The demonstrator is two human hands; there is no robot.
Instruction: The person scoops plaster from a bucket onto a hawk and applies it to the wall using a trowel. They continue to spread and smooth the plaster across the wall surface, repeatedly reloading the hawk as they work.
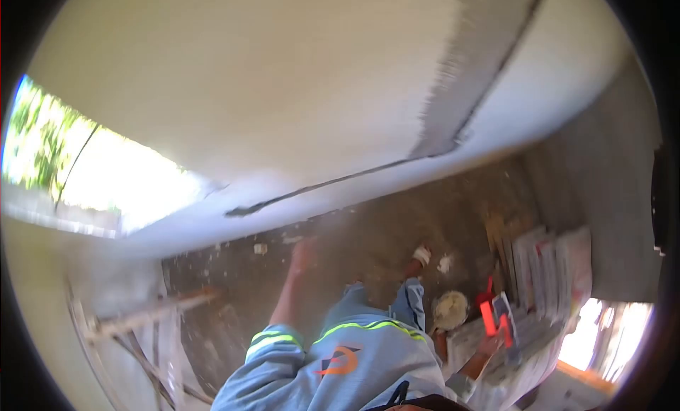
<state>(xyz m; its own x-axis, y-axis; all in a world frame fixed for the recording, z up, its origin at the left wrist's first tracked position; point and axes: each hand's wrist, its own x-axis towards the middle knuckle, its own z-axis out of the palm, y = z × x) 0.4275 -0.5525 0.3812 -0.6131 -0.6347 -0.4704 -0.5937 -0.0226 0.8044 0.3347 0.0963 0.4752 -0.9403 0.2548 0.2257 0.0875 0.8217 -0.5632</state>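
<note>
My right hand [489,345] is low on the right, closed around the red handle of a plastering trowel [504,319] with a flat grey blade. Beside it on the floor stands a round bucket [450,310] holding pale, paste-like material. My left hand [303,255] reaches out over the floor near the wall's base, smeared by motion, so its fingers cannot be made out. Ahead rises a white-coated wall [304,92], with a bare grey strip [464,78] running down it and a dark line along its lower part.
A wooden frame [152,315] stands at the left, under a bright opening [134,177]. Stacked pale slabs or packs [549,269] lean by the grey wall [609,177] at right. Pale scraps dot the brown floor [368,234] around my feet.
</note>
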